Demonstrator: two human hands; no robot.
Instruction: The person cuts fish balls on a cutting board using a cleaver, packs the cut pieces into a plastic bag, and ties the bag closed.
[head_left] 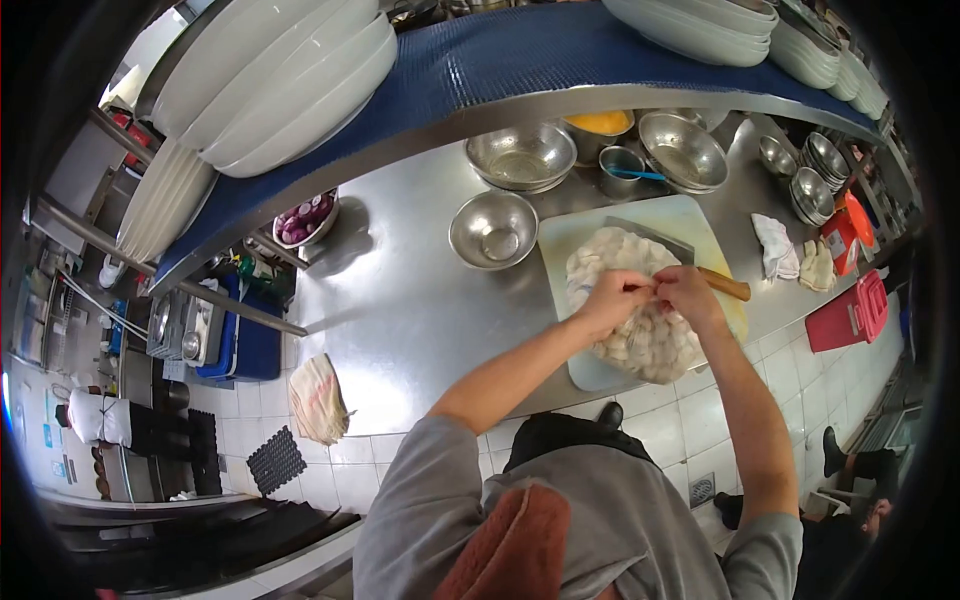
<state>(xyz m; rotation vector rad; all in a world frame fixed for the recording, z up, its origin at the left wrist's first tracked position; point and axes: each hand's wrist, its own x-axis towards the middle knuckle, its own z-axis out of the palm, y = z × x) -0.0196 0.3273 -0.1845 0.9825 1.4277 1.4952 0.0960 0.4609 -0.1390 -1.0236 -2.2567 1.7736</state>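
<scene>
A clear plastic bag (650, 345) full of whitish pieces, which look like peeled garlic cloves, rests on the pale cutting board (688, 213). My left hand (612, 304) pinches the gathered plastic at the top of the bag. Close beside it, my right hand (690, 296) is closed on the same gathered part, fingertips nearly meeting the left ones. Whether the plastic is knotted there is hidden by my fingers. Behind the bag lies a large knife (725, 284) with a wooden handle, its blade partly covered by the bag.
Metal bowls (493, 230) stand behind the board. A bowl of purple onions (306, 220) sits at the left. Cloths lie at the table's front left (319, 399) and right (776, 248). Overhead runs a shelf (500, 55) with white dishes. Other people are at far left and lower right.
</scene>
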